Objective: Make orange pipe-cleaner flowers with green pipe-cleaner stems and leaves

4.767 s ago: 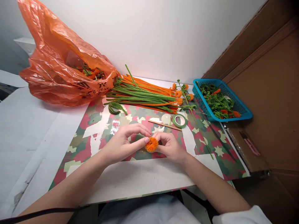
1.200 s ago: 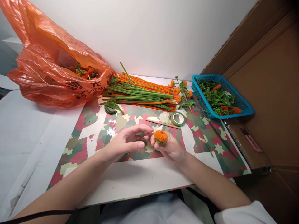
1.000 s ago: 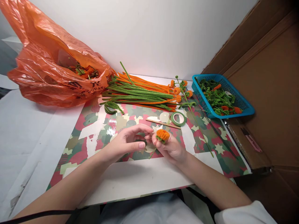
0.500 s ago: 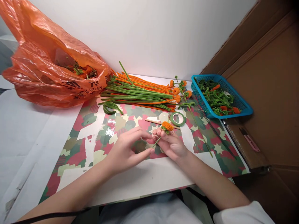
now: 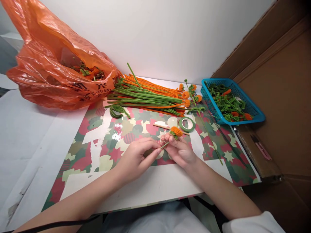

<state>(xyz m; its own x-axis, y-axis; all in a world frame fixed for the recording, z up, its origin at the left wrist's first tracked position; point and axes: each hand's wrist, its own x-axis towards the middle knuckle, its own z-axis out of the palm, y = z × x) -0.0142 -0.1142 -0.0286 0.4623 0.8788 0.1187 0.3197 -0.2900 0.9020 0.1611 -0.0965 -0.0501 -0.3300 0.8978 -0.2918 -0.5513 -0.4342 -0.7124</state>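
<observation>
An orange pipe-cleaner flower [image 5: 176, 131] with a small green base and a thin green stem is between my hands. My right hand [image 5: 181, 150] grips it just under the bloom, thumb and fingers pressed together. My left hand [image 5: 139, 157] pinches the lower end of the stem between thumb and fingertips. Just behind the flower lie a roll of green floral tape [image 5: 187, 124] and a thin wooden stick [image 5: 161, 126]. Farther back is a bundle of green and orange pipe cleaners [image 5: 148, 95].
An orange plastic bag [image 5: 65, 74] with flowers inside stands at the left. A blue basket [image 5: 252, 111] of green pieces sits at the right, near a long-stemmed flower spray [image 5: 201, 121]. A pink cutter [image 5: 263, 152] lies on cardboard. Bent green pipe cleaners [image 5: 119, 111] lie left.
My left thumb and fingers have closed from apart onto the stem. The right hand still holds the flower; the whole view has shifted slightly.
</observation>
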